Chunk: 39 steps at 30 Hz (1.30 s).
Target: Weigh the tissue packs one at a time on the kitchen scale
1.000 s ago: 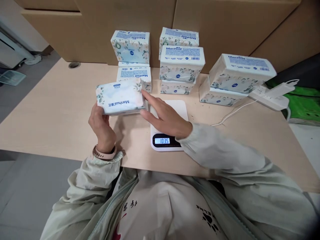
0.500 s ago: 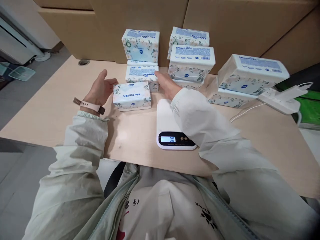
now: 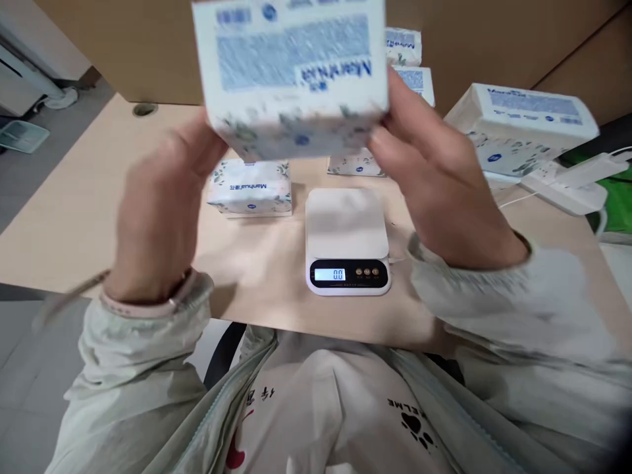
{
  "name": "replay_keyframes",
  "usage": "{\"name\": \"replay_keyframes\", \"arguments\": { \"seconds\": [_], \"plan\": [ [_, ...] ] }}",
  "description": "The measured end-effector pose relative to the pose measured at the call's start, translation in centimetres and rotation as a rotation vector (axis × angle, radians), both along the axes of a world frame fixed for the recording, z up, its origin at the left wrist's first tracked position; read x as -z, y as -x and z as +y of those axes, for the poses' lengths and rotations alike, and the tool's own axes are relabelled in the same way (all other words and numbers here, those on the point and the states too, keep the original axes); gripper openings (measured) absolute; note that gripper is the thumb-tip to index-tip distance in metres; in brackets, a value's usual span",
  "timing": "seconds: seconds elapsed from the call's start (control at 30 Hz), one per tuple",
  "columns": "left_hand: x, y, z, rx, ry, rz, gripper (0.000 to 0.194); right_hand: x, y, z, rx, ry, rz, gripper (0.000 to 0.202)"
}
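Observation:
Between my two hands a tissue pack (image 3: 296, 72) is held up close to the camera, above the table. My left hand (image 3: 160, 207) grips its left end and is slightly blurred. At the other end my right hand (image 3: 434, 174) has its thumb and fingers pressed on the pack. Below it lies a white kitchen scale (image 3: 346, 227) with nothing on its plate; the display reads 0.0. Another tissue pack (image 3: 251, 187) lies flat on the table, left of the scale.
More tissue packs stand at the back, partly hidden, such as one pack (image 3: 407, 46) near the cardboard (image 3: 474, 39) and a large one (image 3: 523, 131) at right. A white power strip (image 3: 567, 187) with a cable sits beside it. A cable hole (image 3: 145, 110) is at the back left.
My hands have closed on a tissue pack and raised it from the back left group toward the camera. My right arm no longer covers part of the scale.

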<state>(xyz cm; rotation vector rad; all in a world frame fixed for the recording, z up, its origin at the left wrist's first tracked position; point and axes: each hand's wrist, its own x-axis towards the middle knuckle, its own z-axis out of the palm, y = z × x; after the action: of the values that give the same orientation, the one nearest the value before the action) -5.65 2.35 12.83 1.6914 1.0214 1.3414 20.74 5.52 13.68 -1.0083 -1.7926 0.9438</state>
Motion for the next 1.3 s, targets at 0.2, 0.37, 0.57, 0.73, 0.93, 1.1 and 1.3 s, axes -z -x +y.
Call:
{"name": "replay_keyframes", "arguments": {
  "seconds": [0.2,0.37,0.57,0.73,0.93,1.1,1.3],
  "plan": [
    [5.8,-3.7,-2.7,0.094,0.2,-0.033,0.047,6.2,-7.0,-5.4,0.085,0.229,0.09,0.057],
    [8.4,-5.0,-2.4,0.009,0.287,-0.006,0.048,9.8,-8.5,-6.3,0.159,0.221,0.067,0.056],
    [11.6,-5.0,-1.5,-0.198,0.12,-0.069,0.047,12.8,-8.3,-6.0,0.375,-0.059,0.193,0.043],
    [12.1,-4.7,-1.1,-0.241,0.119,-0.133,0.043,13.7,-8.2,-5.9,0.484,-0.035,0.229,0.035],
    [12.0,-4.7,-1.0,-0.216,0.121,-0.179,0.035,13.0,-8.0,-5.9,0.523,0.009,0.223,0.028],
    [11.8,-4.9,-1.1,-0.219,0.138,-0.167,0.036,12.9,-8.0,-6.0,0.531,0.032,0.187,0.03],
    [11.7,-4.9,-1.2,-0.224,0.138,-0.169,0.037,12.6,-8.2,-6.2,0.522,0.042,0.206,0.031]
  ]
}}
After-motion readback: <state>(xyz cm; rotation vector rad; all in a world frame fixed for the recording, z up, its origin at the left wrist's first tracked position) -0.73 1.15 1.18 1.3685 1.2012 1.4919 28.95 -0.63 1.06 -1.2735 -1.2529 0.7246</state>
